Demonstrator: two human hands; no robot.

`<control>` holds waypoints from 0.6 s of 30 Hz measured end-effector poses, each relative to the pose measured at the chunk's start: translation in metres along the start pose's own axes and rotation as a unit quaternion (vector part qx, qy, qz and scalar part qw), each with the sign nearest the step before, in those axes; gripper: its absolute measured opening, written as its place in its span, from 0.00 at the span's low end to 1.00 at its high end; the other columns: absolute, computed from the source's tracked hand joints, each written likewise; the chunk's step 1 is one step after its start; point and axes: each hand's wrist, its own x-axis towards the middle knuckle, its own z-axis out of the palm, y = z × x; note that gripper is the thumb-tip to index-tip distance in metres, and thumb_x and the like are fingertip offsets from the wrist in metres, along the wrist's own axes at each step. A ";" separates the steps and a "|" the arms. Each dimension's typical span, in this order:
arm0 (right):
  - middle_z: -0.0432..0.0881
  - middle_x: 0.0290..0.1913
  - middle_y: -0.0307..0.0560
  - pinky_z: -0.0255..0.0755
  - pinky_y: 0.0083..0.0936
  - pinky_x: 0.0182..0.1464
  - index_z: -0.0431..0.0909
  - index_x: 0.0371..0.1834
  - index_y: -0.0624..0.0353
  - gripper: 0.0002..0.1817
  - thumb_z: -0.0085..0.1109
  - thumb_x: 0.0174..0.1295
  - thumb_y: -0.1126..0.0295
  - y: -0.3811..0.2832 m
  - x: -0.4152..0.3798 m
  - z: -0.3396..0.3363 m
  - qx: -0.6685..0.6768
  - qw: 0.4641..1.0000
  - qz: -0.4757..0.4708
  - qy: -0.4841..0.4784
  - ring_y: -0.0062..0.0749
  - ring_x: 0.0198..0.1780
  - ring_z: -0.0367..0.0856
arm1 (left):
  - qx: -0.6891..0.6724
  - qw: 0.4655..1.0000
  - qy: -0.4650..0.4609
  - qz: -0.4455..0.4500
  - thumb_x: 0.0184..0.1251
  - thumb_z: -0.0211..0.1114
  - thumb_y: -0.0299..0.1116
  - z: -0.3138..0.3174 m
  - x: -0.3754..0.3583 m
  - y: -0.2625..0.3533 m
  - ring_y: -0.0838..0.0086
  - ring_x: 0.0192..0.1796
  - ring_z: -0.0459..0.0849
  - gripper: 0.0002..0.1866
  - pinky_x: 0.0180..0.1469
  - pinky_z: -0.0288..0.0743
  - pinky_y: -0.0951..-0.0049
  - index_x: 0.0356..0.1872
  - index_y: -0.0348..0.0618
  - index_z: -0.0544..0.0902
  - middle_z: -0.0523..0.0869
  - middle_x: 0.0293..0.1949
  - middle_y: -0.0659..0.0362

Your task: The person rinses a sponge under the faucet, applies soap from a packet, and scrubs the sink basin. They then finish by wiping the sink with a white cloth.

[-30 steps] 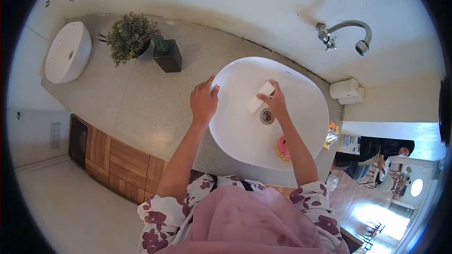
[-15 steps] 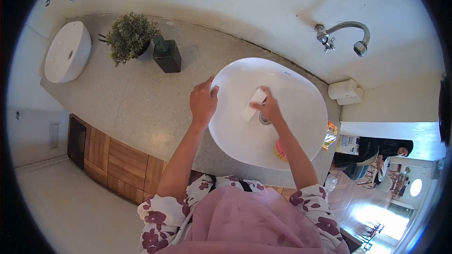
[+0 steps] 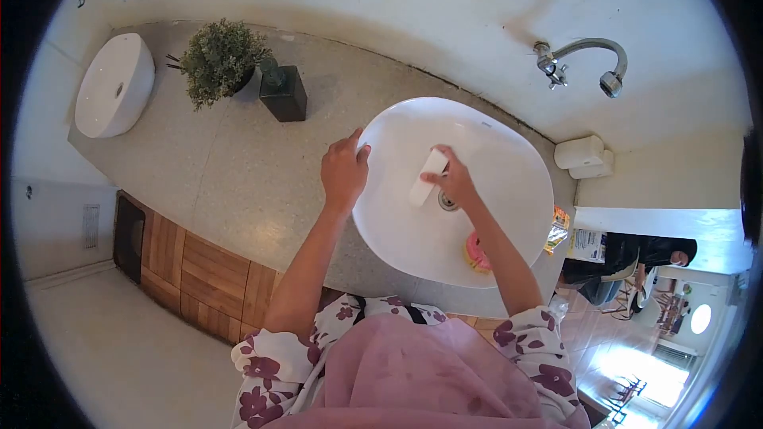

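Note:
In the white sink basin [image 3: 509,155], my right hand [image 3: 455,183] grips a white, block-shaped sponge [image 3: 429,179] between thumb and fingers. The sponge is against the bowl's inner surface, just left of the metal drain [image 3: 447,201], which my hand partly covers. My left hand [image 3: 344,171] holds the basin's left rim, fingers at the edge and thumb toward the inside. A round pink and yellow item [image 3: 477,254] lies in the bowl's near part, partly hidden by my right forearm.
A chrome faucet [image 3: 584,56] juts from the wall. Left on the counter [image 3: 238,163] are a dark dispenser bottle [image 3: 284,99], a potted plant [image 3: 218,59] and a second basin [image 3: 115,87]. Coloured packets [image 3: 556,229] sit right of the sink. A person [image 3: 628,262] sits farther back.
Both hands stay almost in place. The sponge, blurred half a second ago, now shows more sharply in nearly the same spot.

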 end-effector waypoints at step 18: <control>0.82 0.38 0.52 0.74 0.31 0.44 0.66 0.63 0.57 0.39 0.75 0.48 0.60 0.005 0.011 0.001 -0.050 0.997 0.036 0.040 0.36 0.41 0.82 | 0.007 1.000 -0.006 -0.004 0.64 0.64 0.37 0.000 0.000 -0.001 0.57 0.52 0.81 0.21 0.54 0.74 0.58 0.57 0.44 0.79 0.85 0.46 0.49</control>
